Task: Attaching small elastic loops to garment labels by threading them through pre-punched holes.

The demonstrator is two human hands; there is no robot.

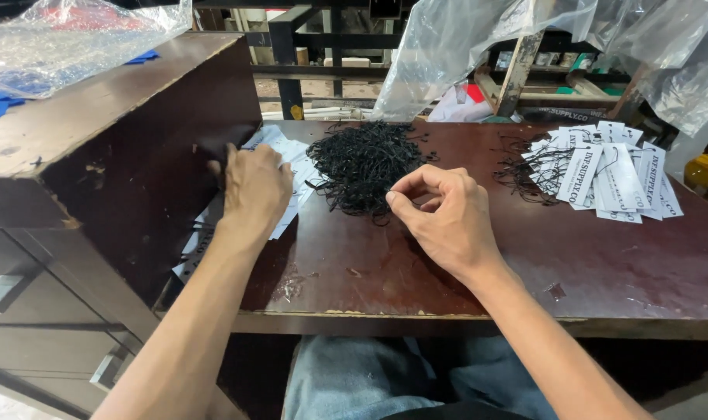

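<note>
nearest, the person sits at a dark brown table (618,272), jeans under its front edge, both forearms reaching out over it.

right hand (446,222) hovers just off the near edge of the pile of black strings (363,163). thumb and forefinger pinched nearly closed, other fingers curled loosely. looks like one thin loop caught at the pinch, but it's too fine to be sure; cannot tell if it's actually gripped. the pile lies just beyond and left of those fingertips, touching or almost.

left hand (253,187) lies palm down, fingers bent, on the stack of untagged white tags (288,155) that sits against the side of a wooden cabinet (113,132). fingertips press on or pick at the top tag; whether one is held, cannot tell.

further right, well apart from both hands, a fanned heap of strung tags (611,175) with black loops already on them.

progress, judged from the piles: a fair batch looks done on the right, but the string pile is big and the blank stack still has plenty, so lots left. this tag's stringing looks not yet started.

far back: clear plastic sheeting (463,47) and wooden frames.
</note>
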